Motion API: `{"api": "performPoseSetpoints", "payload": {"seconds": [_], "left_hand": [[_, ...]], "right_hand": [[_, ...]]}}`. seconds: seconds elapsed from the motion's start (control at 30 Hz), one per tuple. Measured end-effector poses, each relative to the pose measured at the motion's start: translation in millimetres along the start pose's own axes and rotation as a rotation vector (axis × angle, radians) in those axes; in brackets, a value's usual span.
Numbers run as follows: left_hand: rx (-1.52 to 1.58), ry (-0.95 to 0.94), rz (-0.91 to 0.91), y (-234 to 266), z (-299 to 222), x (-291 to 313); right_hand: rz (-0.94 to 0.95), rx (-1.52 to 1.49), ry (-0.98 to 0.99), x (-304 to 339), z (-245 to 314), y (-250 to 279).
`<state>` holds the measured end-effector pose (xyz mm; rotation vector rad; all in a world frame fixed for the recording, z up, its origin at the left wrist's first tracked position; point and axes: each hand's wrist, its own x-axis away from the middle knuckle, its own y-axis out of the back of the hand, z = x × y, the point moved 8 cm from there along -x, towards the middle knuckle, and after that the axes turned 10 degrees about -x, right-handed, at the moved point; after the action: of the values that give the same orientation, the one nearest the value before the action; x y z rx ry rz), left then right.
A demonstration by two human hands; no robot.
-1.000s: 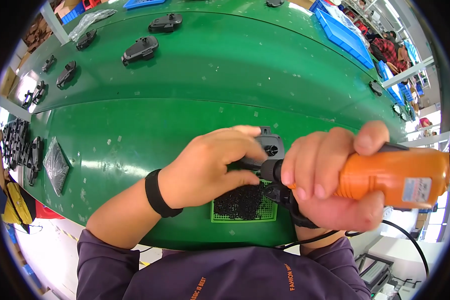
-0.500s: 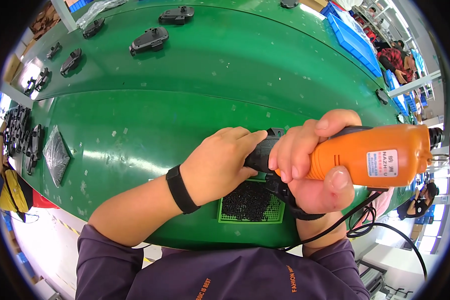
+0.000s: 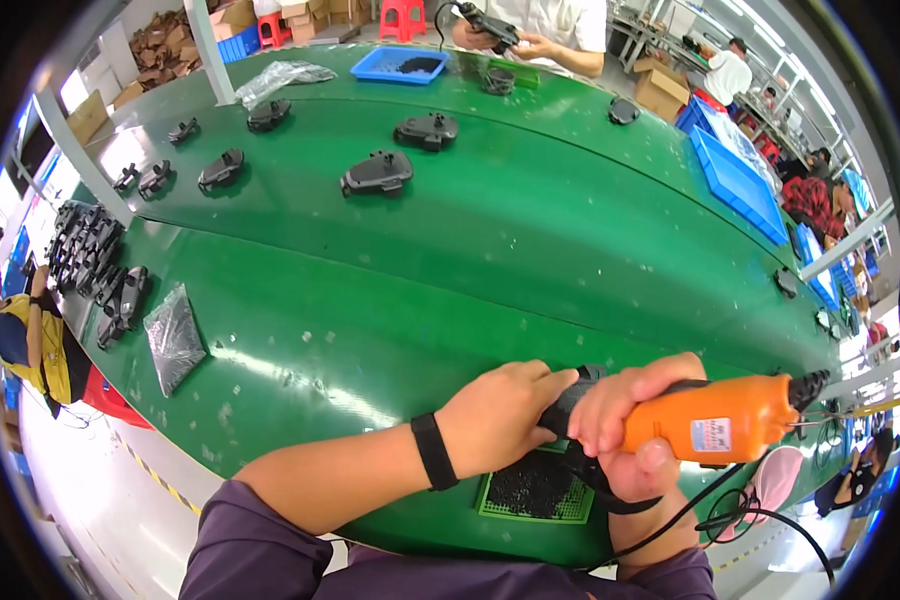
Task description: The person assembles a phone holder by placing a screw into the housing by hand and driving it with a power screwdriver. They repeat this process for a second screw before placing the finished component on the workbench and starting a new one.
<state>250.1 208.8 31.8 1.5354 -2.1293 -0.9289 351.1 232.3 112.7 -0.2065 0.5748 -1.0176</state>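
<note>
My right hand (image 3: 625, 440) grips an orange electric screwdriver (image 3: 715, 420), held level with its black cable trailing down to the right. My left hand (image 3: 495, 415), with a black band on the wrist, closes on a black plastic part (image 3: 570, 395) at the screwdriver's tip; most of the part is hidden by my fingers. Just below both hands lies a small green tray (image 3: 535, 495) filled with black screws, at the near edge of the green conveyor belt (image 3: 420, 260).
Several black plastic housings (image 3: 377, 172) lie along the belt's far side, with more stacked at the left (image 3: 85, 250). A clear bag of small parts (image 3: 173, 335) lies at the left. Blue bins (image 3: 735, 180) stand right. Another person works across the belt (image 3: 530, 25).
The view has tilted up, showing more of the belt's far side. Both hands stay together on the part and screwdriver, now lower in view.
</note>
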Motion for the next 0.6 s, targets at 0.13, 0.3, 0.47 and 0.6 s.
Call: {"api": "performPoseSetpoints", "payload": {"seconds": [0.13, 0.3, 0.47, 0.6], "left_hand": [[-0.029, -0.001, 0.008, 0.3, -2.5, 0.0], [-0.107, -0.092, -0.284, 24.6, -20.7, -0.7], [0.032, -0.199, -0.235, 32.3, -31.2, -3.0], [0.043, -0.218, -0.239, 29.7, -33.0, -1.7]], "right_hand": [[-0.048, -0.043, 0.069, -3.1, 17.2, 8.1], [-0.089, -0.087, 0.076, -3.4, 31.7, 16.4], [-0.095, -0.236, 0.095, -0.9, 45.5, 23.5], [-0.068, -0.242, 0.092, 0.0, 48.1, 20.4]]}}
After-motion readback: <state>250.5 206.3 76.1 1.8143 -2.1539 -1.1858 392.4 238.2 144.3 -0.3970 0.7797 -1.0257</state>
